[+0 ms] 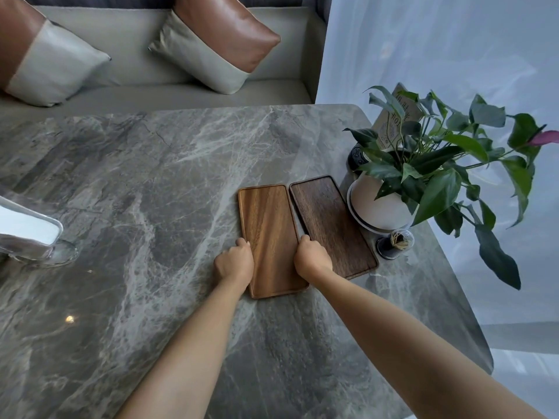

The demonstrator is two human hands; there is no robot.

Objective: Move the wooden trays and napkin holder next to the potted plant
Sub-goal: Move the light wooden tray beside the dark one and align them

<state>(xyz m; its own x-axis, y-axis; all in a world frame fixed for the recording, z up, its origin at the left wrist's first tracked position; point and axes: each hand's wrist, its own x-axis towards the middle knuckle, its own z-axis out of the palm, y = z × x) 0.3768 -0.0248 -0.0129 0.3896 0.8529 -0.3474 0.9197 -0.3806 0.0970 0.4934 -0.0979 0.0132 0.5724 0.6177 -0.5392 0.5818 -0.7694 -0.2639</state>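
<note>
gripping the long sides of the lighter wooden tray [270, 237], the left hand [234, 263] and right hand [311, 257] are holding it flat beside the darker tray [331, 225], near the potted plant [381, 204] at the table's [151, 176] right edge.

Two wooden trays lie side by side on the bench [151, 192], the left tray [272, 237] touching or just beside the right tray [331, 225]. The potted plant [381, 204] stands just right of the right tray. A toothpick jar [394, 244] sits before the pot. The left hand [233, 263] rests at the left tray's left edge, the right hand [311, 257] between the trays. A sofa [181, 92] lies behind the bench.
</note>
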